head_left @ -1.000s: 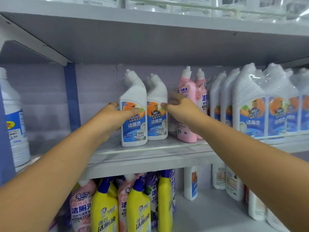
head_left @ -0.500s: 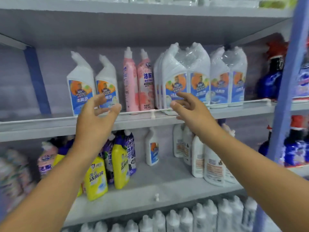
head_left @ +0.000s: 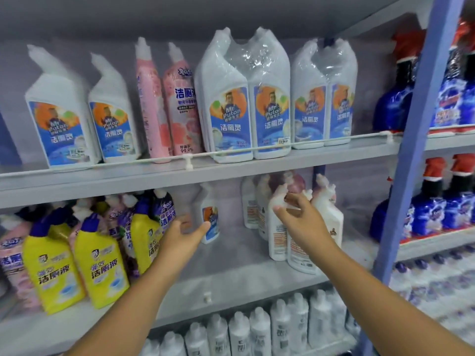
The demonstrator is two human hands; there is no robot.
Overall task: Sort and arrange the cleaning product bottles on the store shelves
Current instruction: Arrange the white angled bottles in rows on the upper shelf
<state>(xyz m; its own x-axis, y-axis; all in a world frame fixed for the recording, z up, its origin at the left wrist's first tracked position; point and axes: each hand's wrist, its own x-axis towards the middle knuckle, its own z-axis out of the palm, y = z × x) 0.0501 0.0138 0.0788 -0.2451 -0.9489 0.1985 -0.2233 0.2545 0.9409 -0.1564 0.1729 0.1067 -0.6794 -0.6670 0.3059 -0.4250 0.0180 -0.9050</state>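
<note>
The left hand reached, fingers spread and holding nothing, toward a small white bottle at its one o'clock, while the right hand hovered loosely open against white bottles at its nine o'clock.

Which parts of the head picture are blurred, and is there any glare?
Head view: motion blur smears the left hand, the small white bottle and the left shelf edge; glare glints on the wrapped packs; wide-angle distortion tilts the blue post.
</note>
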